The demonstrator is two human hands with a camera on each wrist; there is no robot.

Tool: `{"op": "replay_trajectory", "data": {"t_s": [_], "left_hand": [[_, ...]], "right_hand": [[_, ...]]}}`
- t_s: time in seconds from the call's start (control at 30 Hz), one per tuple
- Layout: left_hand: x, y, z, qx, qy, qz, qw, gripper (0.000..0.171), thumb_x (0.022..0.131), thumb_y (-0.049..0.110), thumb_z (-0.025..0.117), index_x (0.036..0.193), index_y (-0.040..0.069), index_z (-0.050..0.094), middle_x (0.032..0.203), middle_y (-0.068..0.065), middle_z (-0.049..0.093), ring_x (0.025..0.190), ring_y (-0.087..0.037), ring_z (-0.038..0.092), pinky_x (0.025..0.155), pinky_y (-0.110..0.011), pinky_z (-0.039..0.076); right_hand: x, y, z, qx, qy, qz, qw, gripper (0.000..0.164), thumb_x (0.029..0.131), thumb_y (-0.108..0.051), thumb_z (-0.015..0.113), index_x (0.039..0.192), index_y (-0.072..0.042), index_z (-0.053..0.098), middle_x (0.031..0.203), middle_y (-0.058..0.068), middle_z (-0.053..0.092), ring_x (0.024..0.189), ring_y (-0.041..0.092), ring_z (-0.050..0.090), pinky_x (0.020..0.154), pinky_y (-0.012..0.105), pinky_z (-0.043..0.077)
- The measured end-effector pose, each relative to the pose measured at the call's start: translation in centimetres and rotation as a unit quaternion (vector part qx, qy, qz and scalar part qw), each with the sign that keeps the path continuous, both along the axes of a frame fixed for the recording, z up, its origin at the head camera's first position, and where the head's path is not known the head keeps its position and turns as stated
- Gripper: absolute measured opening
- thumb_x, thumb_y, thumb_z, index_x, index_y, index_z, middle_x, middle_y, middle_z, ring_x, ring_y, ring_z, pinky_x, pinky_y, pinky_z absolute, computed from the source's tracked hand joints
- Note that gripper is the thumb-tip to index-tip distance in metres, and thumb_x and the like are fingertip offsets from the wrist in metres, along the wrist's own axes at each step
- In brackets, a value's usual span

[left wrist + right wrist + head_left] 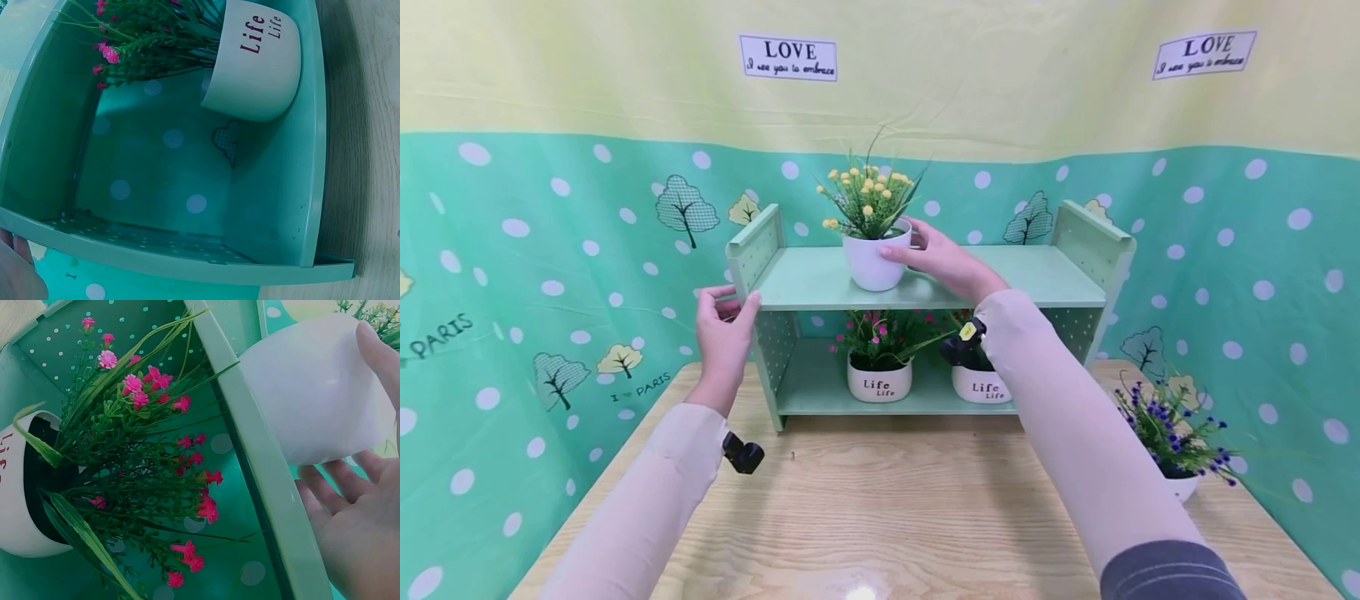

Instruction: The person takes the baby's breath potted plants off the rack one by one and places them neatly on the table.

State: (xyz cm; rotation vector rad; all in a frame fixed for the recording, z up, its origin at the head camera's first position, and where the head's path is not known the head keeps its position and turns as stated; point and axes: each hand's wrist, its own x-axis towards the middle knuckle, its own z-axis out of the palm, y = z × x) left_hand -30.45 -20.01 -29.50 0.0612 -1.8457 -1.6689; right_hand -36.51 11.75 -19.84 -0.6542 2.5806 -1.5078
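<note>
A round white pot with yellow flowers (877, 263) is at the upper board of a pale green two-tier shelf (805, 275), left of its middle. My right hand (942, 260) holds this pot from the right, thumb on the near side and the other fingers round the back. The right wrist view shows the thumb and fingers about the white pot (312, 394). Whether its base touches the board, I cannot tell. At the shelf's left side panel, my left hand (724, 329) grips the edge, thumb in front; only part of this hand (19, 275) shows in the left wrist view.
Two white "Life" pots stand on the lower board: one with pink flowers (880, 383), another (981, 387) partly behind my right forearm. A plant with purple-blue flowers (1180, 433) stands on the wooden table (865, 500) at right. A patterned curtain (587, 275) surrounds the table.
</note>
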Motion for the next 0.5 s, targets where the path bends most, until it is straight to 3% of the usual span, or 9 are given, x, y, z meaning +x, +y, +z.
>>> {"op": "replay_trajectory", "data": {"t_s": [0.27,0.5], "left_hand": [[-0.04,0.07,-0.05,-0.001,0.003,-0.003,1.0000,0.042,0.095,0.035,0.070,0.126,0.012,0.051,0.104,0.000,0.052,0.096,-0.013,0.052,0.079,-0.026,0.047],[-0.10,0.01,-0.09,-0.001,0.004,0.002,1.0000,0.041,0.095,0.034,0.069,0.125,0.013,0.052,0.104,0.001,0.053,0.096,-0.013,0.053,0.079,-0.026,0.047]], "right_hand": [[-0.35,-0.03,-0.18,-0.010,0.001,-0.005,1.000,0.101,0.085,-0.062,0.071,0.161,-0.031,0.013,0.156,0.004,0.036,0.143,0.021,0.032,0.119,0.050,0.016],[-0.15,-0.15,-0.20,-0.024,0.001,-0.012,1.000,0.106,0.082,-0.062,0.074,0.161,-0.027,0.014,0.162,0.003,0.027,0.147,0.019,0.025,0.120,0.047,0.015]]}}
